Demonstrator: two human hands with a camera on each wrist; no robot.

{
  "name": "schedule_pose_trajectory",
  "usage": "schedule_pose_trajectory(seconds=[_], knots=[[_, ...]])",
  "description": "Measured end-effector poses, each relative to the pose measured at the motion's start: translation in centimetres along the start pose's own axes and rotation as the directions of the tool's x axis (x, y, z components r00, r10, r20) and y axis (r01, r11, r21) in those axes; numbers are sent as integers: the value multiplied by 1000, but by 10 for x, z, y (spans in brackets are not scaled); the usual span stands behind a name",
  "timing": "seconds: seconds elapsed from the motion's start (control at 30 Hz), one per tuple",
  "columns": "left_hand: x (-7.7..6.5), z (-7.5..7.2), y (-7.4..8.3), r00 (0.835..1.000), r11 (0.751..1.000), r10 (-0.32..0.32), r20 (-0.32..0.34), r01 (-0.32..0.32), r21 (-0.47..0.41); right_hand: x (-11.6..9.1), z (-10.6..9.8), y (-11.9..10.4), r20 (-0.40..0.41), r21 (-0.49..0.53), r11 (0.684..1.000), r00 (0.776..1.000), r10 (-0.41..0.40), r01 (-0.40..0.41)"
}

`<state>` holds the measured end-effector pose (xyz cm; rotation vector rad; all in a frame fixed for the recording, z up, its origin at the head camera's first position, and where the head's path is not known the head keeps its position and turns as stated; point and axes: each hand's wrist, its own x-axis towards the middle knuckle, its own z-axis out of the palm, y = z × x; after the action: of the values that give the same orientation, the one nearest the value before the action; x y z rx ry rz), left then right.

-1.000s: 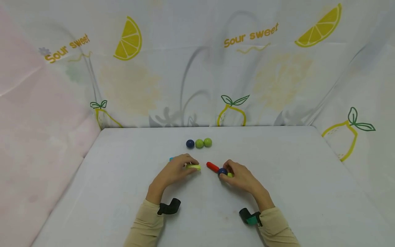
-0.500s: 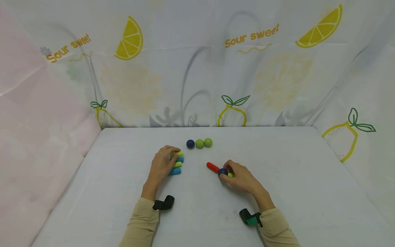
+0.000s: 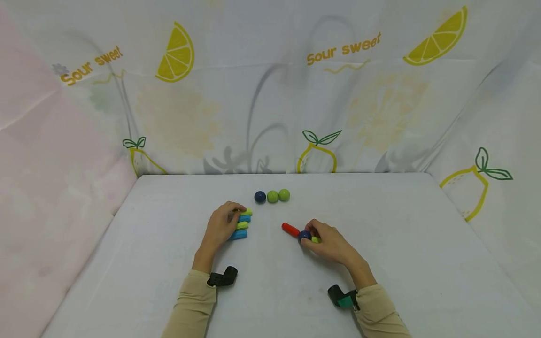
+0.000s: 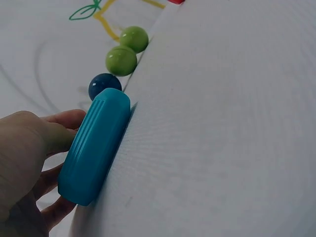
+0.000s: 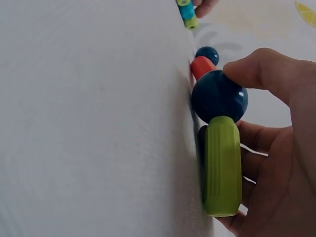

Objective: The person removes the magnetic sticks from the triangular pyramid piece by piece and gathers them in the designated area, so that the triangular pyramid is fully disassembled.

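Note:
My left hand [image 3: 220, 226] has its fingertips and thumb around a yellow-green stick [image 3: 248, 212], the farthest of several yellow-green and blue sticks lying in a stack-like row. The near blue stick [image 4: 96, 148] fills the left wrist view's foreground and partly hides the fingers. On the right, my right hand [image 3: 328, 240] pinches a glossy navy ball [image 5: 219, 96] between thumb and fingers. A red stick [image 3: 290, 229] points away from that ball to the far left. On the ball's near side, a yellow-green stick [image 5: 223, 168] meets it, running beside the palm.
Behind both hands a navy ball [image 3: 259, 197] and two green balls [image 3: 278, 196] sit in a short line. The white table [image 3: 270, 300] ends at a lemon-print cloth backdrop [image 3: 270, 94]. Each wrist wears a small black camera [image 3: 224, 277].
My left hand has carried the yellow-green stick leftward from mid-table to the far end of the stick row, then shifted its fingers slightly along it. The right hand stays put.

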<state>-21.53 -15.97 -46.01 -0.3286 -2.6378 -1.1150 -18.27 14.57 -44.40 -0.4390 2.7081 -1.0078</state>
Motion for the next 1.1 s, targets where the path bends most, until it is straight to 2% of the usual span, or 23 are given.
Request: schedule_pose_trajectory(seconds=[0.17, 0.23, 0.33, 0.47, 0.53, 0.6, 0.73, 0.8, 0.87, 1.0, 1.1], knots=[[0, -1, -1, 1000, 1000, -24, 2, 24, -17, 0, 0, 1, 4, 2, 1000, 1000, -3, 3], [0, 0, 0, 1000, 1000, -2, -10, 1, -21, 0, -1, 1, 10, 6, 1000, 1000, -12, 12], [1, 4, 3, 995, 996, 86, -46, -87, -10, -1, -2, 3, 24, 10, 1000, 999, -25, 25], [4, 17, 19, 963, 966, 258, -73, -258, 17, -1, -4, 5, 34, 12, 999, 998, -44, 43], [4, 26, 32, 946, 947, 321, -29, -321, 24, -1, -5, 6, 39, 13, 998, 997, -61, 61], [2, 36, 46, 931, 932, 358, 66, -361, 34, -2, -6, 7, 41, 15, 997, 996, -79, 78], [-6, 52, 67, 891, 929, 331, 310, -365, 59, -2, -7, 8, 51, 30, 995, 994, -100, 98], [-10, 58, 72, 874, 929, 300, 383, -359, 92, -2, -7, 9, 58, 39, 994, 993, -107, 105], [-13, 61, 74, 869, 931, 268, 415, -345, 120, -2, -7, 10, 65, 43, 994, 992, -108, 105], [-14, 61, 76, 880, 929, 253, 402, -338, 154, -2, -7, 11, 67, 45, 993, 992, -109, 106], [-14, 59, 77, 878, 931, 259, 402, -338, 138, -2, -6, 12, 66, 46, 993, 992, -110, 107]])
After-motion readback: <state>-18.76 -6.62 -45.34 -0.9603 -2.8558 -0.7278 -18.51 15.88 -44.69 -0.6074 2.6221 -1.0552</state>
